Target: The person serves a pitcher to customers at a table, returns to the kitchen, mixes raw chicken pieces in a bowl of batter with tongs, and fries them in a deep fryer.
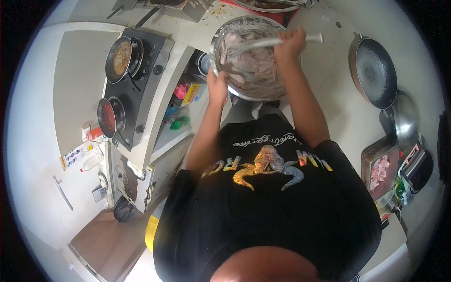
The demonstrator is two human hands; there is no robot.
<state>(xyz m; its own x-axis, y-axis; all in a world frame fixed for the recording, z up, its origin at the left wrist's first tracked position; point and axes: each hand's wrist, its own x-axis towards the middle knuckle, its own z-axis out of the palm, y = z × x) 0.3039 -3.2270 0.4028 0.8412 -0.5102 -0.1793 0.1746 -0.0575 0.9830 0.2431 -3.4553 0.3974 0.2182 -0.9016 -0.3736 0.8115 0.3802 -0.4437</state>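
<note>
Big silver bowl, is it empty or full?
Not empty: the bowl holds pale mixture, smeared up its sides; how deep, I can't tell.

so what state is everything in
Bowl, mixture inside, gripped by left hand
Mixture, streaked white
Stirring tool, in right hand, far end blurred
Pan with browned food, uncovered
Pan with red food, uncovered
Large pan, uncovered, no food visible
Tray, holding pink meat pieces
</note>
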